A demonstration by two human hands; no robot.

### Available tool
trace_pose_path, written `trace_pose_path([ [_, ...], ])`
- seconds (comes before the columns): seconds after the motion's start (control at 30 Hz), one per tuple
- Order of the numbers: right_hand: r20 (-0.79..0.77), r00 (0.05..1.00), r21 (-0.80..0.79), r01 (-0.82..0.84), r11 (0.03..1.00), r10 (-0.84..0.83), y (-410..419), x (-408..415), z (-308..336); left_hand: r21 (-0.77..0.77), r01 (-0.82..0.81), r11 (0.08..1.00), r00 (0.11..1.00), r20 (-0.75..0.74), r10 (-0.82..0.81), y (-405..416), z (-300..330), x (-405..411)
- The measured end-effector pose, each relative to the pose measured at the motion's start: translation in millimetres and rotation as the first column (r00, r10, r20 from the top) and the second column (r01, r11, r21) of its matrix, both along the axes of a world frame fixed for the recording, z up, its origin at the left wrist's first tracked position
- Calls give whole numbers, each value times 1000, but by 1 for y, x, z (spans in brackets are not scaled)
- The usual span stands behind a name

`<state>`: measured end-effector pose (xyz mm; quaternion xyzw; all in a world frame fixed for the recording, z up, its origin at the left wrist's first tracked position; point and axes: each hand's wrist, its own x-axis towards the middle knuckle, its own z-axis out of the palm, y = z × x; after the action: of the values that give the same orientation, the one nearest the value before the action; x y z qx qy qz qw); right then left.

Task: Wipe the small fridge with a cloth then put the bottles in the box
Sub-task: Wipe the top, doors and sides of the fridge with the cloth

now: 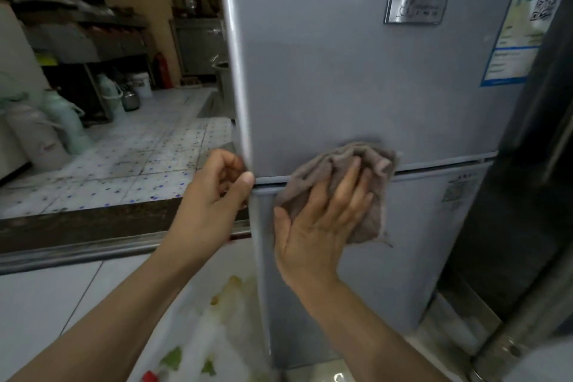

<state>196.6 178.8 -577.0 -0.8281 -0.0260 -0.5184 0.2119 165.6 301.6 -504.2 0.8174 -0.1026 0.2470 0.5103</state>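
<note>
Right hand (322, 226) flat, fingers straight, pressing cloth (366, 177) on fridge (356, 87) door seam; left hand (214, 195) curled around door edge.

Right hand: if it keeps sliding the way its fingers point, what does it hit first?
Probably nothing solid soon. The right hand presses the cloth flat on the fridge, fingers aimed up and right; ahead lies bare upper door, with the blue sticker farther along.
</note>
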Motion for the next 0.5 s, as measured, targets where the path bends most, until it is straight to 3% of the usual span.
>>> trace_pose_path([
  [0.13, 53, 996, -218, -53, 974, 66, -42, 5, -8, -38, 67, 997, 998, -16, -67, 3, 3, -2],
  [0.23, 74, 997, -55, 27, 998, -22, -84, 16, -1, -62, 87, 994, 996, -20, -88, 2, 4, -4],
  [0.33, 124, 992, 92, 22, 995, -34, -67, 16, 3, -106, 100, 989, 994, -41, -104, 4, 6, -4],
  [0.5, 108, 991, -204, -60, 977, 84, -17, 6, -7, -235, 175, 956, 967, -143, -213, 18, 9, -7],
])
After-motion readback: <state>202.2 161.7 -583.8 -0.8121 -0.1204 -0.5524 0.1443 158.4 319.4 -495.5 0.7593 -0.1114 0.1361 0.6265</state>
